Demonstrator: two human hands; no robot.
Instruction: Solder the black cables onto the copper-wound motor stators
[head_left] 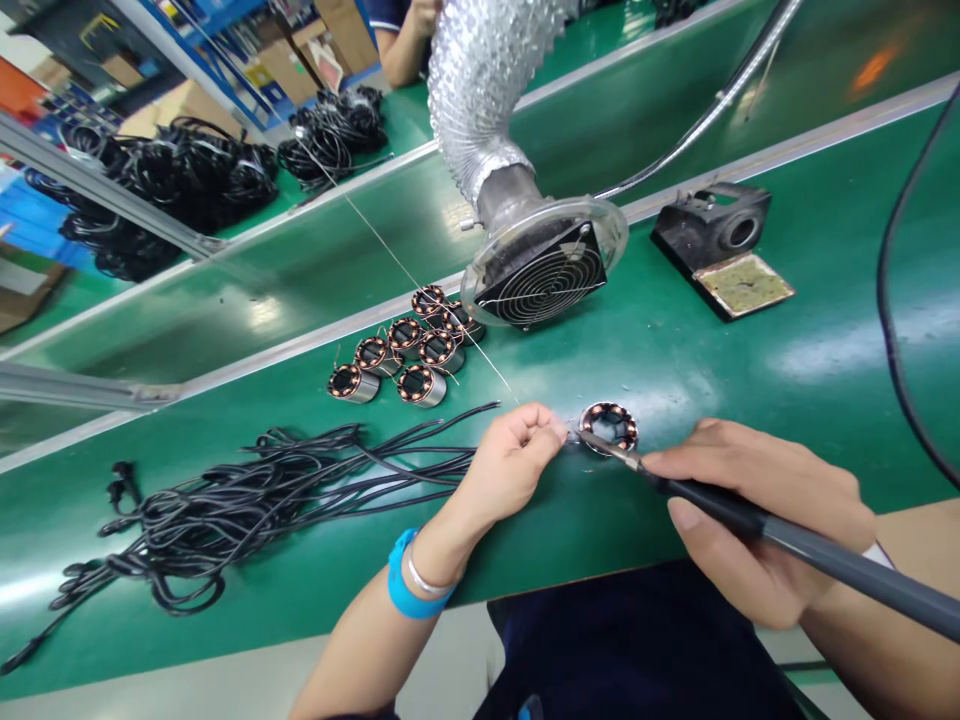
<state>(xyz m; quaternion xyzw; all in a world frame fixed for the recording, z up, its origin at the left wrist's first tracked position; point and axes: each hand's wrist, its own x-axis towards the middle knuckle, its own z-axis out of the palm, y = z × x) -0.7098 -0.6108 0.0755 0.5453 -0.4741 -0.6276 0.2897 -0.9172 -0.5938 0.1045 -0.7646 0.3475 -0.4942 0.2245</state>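
A motor stator (609,428) with copper windings lies on the green bench in front of me. My right hand (765,510) is wrapped round a soldering iron (731,512), whose tip reaches the left rim of the stator. Just left of that tip, my left hand (521,450) is closed in a pinch on thin solder wire (480,347), which runs up and away to the far left. The joint between my fingertips and the iron's tip is too small to make out. A blue wristband (409,575) and a metal bangle circle my left wrist.
Several more stators (421,384) stand beyond my left hand. A bundle of black cables (247,500) lies to the left. Above the bench hangs a fume extractor (544,275) on a foil duct (487,90). An iron stand (712,235) with a sponge (742,284) sits back right. Another person's arm (401,50) shows behind.
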